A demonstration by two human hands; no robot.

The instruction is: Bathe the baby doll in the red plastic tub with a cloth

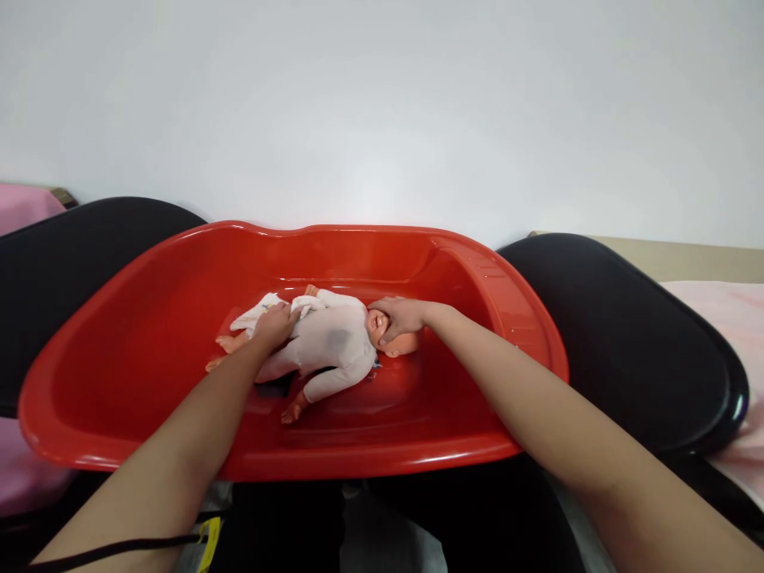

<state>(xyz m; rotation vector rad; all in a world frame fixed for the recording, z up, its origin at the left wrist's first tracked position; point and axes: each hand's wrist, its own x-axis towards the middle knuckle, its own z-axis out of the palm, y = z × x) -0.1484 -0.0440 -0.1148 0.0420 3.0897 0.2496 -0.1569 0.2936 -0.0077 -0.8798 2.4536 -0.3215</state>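
A doll (331,338) in white is laid in the red tub (149,358), head to the right. Its head is cupped by the right hand (401,316); its hip is pressed by the left hand (275,325), beside a white cloth (258,312). Neither grip is closed fully.

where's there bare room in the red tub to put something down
Bare floor lies in the tub on its left, between the left wall and the doll's feet, and on the right, between the doll's head and the right rim. The middle is crowded: the left hand on the cloth, the right hand on the head.
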